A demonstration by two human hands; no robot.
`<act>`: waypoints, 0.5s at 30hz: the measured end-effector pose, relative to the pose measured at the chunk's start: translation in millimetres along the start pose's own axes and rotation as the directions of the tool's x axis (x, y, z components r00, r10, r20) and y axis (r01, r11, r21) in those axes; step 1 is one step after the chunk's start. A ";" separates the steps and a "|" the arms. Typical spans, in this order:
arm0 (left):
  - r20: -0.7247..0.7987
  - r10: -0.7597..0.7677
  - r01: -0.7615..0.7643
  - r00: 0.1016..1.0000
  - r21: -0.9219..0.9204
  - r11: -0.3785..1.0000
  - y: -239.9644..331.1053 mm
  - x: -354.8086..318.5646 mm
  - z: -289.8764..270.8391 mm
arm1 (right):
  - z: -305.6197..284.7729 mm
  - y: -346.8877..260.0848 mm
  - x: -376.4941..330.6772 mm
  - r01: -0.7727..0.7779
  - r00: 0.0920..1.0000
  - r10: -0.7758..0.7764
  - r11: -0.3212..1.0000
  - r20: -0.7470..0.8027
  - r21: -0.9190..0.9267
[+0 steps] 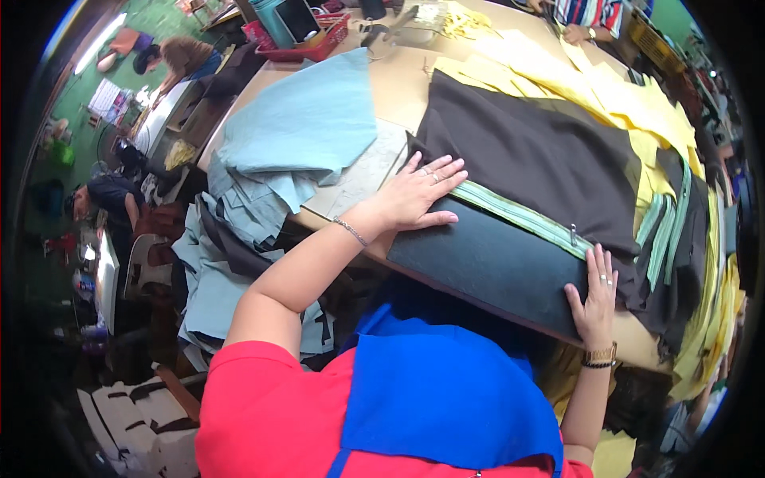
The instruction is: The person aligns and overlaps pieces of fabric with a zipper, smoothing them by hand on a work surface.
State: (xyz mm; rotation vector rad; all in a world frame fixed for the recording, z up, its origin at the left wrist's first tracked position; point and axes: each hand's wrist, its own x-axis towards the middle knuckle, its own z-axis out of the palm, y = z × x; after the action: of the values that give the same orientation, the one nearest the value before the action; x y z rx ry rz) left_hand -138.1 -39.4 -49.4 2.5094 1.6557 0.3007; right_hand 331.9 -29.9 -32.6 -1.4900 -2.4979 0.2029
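Observation:
A pale green zipper runs along the near edge of a dark brown cloth, its metal pull near the right end. Nearer to me lies a smooth black board at the table's front edge. My left hand rests flat with fingers spread at the zipper's left end, its thumb over the board. At the other end, my right hand has its fingers stretched out by the zipper tip and the board's right edge. Neither hand grips anything that I can see.
Light blue cloth lies left, with more hanging off the table. Yellow cloth covers the far right, beside loose green zippers. A red basket stands at the back. Across the table is another person's hand; others work left.

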 end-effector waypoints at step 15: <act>-0.111 -0.977 0.983 0.182 0.003 0.183 -345.6 -173.5 -129.0 | 21.0 16.9 -4.6 0.018 0.954 0.030 0.987 -0.297 0.157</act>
State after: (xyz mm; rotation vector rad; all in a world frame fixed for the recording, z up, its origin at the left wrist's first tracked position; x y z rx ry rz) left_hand -543.5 -63.7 -13.0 0.8669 2.8981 0.1598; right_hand 342.9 -25.9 -57.3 -1.3526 -2.1846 0.1591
